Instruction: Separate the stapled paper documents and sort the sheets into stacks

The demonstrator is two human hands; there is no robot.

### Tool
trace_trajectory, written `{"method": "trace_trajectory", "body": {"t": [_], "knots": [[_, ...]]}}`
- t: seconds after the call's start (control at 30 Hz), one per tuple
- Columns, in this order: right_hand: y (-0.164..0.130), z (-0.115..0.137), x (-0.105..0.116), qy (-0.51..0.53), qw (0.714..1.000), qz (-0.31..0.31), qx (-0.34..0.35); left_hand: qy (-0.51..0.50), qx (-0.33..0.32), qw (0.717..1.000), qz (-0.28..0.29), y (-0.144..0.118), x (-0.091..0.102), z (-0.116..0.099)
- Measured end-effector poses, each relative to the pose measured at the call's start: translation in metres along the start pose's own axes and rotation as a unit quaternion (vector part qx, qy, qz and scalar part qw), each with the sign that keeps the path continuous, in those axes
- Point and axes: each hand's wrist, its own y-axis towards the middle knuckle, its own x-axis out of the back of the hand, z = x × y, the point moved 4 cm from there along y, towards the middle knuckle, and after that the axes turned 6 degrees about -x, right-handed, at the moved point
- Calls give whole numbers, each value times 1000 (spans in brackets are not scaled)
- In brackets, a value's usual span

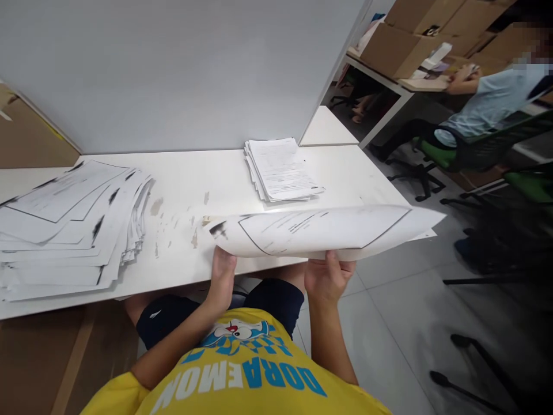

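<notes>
A large white paper sheet [328, 229] printed with a black outline and slanted lines of text is held up over the table's front edge, curving along its length. My left hand [223, 275] grips its near edge toward the left end, most fingers hidden behind the paper. Further right, my right hand [329, 278] pinches the same edge, thumb on top and fingers underneath. To the left lies a thick, uneven pile of similar large sheets [60, 233] with black smudges. Beyond the held sheet sits a smaller stack of printed papers [283, 170].
The white table [181, 196] has scuffed patches and backs onto a grey partition [185, 69]. A cardboard box [34, 132] stands at far left. At right, a person [492, 98] sits by a desk with boxes [397, 49]; office chairs stand on the tiled floor.
</notes>
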Motion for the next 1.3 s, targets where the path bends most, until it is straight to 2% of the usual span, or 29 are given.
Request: {"method": "trace_trajectory", "body": {"t": [0.07,0.1,0.17,0.23,0.33,0.43,0.5,0.57,0.7,0.83,1.0,1.13,1.3], "knots": [[3,8,-3,-1,1000,-7,24,-69,-50,994,64,17,-22,-17],[3,7,-3,2,1000,-9,23,-83,-75,991,72,27,-29,-26],[4,-4,-3,12,1000,2,-4,-80,-102,990,49,47,-35,-37],[6,-20,-1,19,998,32,-52,-64,-108,992,28,68,-33,-42],[14,-41,9,19,989,75,-124,-18,-132,990,44,92,-23,-46],[35,-49,33,28,990,47,-128,56,-160,983,72,106,-10,-48],[54,-48,55,44,994,16,-99,97,-163,979,80,110,-2,-48],[75,-49,77,38,994,12,-101,129,-159,974,95,111,4,-45],[109,-50,105,-55,985,75,-143,153,-156,964,153,108,10,-29],[125,-43,104,-124,979,131,-96,157,-152,962,163,103,13,-15],[126,-37,87,-130,984,122,-12,162,-168,958,165,103,12,-16],[122,-48,85,-175,975,129,-35,171,-160,957,172,107,15,-12],[120,-56,93,-230,957,143,-98,193,-81,966,150,105,16,1]]}}
